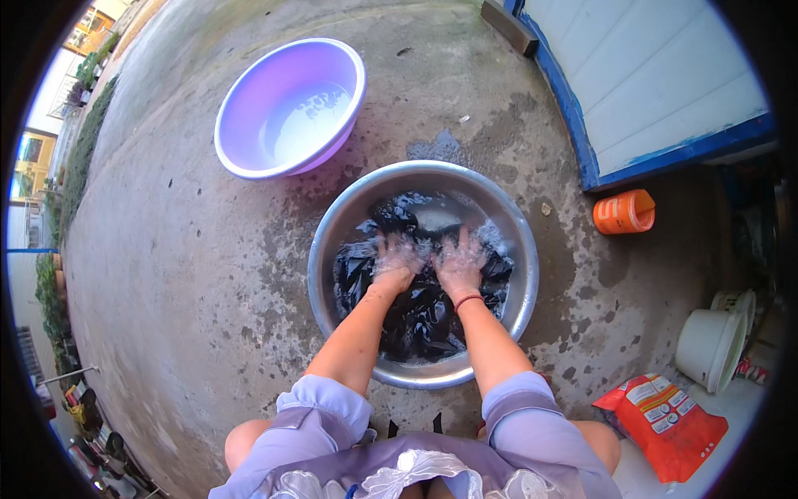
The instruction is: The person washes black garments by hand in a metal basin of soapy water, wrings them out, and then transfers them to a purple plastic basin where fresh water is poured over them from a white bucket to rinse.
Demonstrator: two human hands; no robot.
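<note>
A round metal basin (pixel 424 378) stands on the concrete ground before me, holding dark wet cloth (pixel 419 318) in sudsy water. My left hand (pixel 396 259) is in the water at the basin's middle left, on the cloth, its fingers blurred by splashing. Beside it, to the right, my right hand (pixel 460 259) lies in the water with its fingers spread, a red bracelet at the wrist. Foam covers parts of both hands, so whether either grips the cloth is unclear.
A purple plastic basin (pixel 249 125) with some water stands beyond, to the left. On the right are an orange container (pixel 623 212), a white bucket (pixel 707 349) and a red plastic bag (pixel 673 430). A blue-edged white panel (pixel 654 81) rises at upper right.
</note>
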